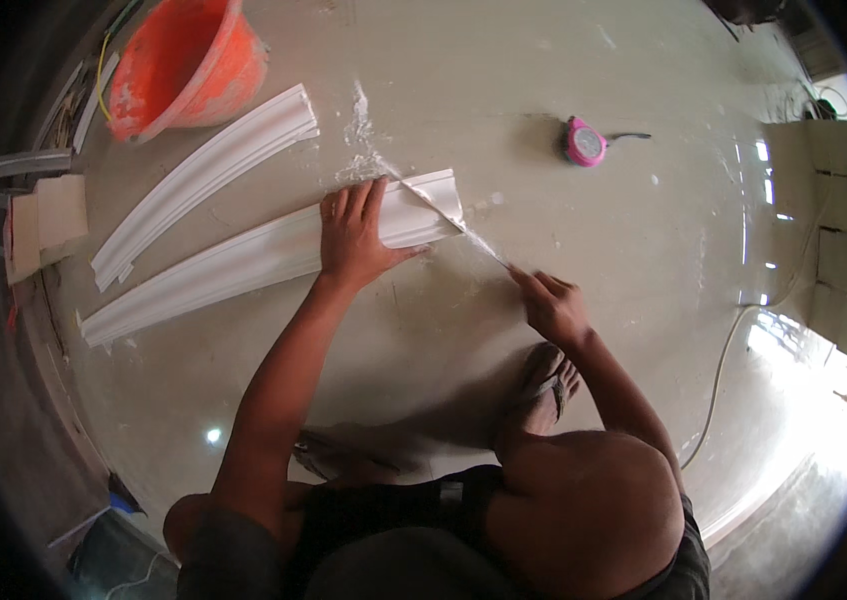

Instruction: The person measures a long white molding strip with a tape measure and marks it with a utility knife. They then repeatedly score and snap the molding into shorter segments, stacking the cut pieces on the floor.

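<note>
A long white cornice moulding (pixel 243 262) lies on the floor in front of me, running from lower left to upper right. My left hand (pixel 353 235) grips it near its right end, fingers over the far edge and thumb along the near side. My right hand (pixel 551 303) is closed round the near end of a thin saw (pixel 433 208). The saw's narrow blade lies slantwise across the moulding, just right of my left hand. White dust (pixel 361 125) is scattered on the floor beyond the blade and along its line.
A second white moulding (pixel 205 180) lies farther off, left. Behind it an orange bucket (pixel 233 85) is tipped over. A pink tape measure (pixel 584 143) rests at the right. Boxes (pixel 836 235) and a cable (pixel 720 385) are at the far right. My sandalled foot (pixel 549 375) stands below my right hand.
</note>
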The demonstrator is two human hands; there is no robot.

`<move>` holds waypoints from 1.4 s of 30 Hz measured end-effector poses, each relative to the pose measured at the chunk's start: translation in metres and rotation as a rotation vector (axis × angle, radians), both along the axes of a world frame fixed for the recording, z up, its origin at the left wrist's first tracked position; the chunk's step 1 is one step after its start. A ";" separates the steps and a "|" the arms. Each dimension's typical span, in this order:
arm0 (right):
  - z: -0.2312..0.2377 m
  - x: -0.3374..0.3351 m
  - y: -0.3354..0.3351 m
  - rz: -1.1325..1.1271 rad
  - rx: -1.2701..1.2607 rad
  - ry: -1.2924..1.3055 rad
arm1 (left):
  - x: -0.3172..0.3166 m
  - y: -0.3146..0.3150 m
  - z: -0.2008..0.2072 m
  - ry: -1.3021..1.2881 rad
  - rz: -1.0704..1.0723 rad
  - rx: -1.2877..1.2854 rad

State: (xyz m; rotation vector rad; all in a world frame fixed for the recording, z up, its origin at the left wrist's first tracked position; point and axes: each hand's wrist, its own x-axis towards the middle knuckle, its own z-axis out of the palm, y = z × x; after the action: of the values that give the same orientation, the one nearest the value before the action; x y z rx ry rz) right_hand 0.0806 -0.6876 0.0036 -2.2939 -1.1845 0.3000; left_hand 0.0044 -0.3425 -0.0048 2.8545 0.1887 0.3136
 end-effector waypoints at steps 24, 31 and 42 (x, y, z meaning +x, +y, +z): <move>0.013 0.000 0.020 -0.007 -0.013 -0.108 | 0.002 0.010 0.005 0.018 0.051 -0.020; 0.016 -0.001 0.013 -0.095 0.004 -0.166 | -0.002 0.011 0.004 0.032 0.049 0.003; -0.008 0.012 0.097 -0.135 0.048 -0.017 | 0.000 0.003 0.011 0.052 0.055 -0.034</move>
State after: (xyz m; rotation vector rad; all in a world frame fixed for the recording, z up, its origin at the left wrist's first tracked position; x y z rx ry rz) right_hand 0.0922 -0.5908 -0.0045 -2.3251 -1.0277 0.2007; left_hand 0.0047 -0.3399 0.0062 2.8297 0.2806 0.2456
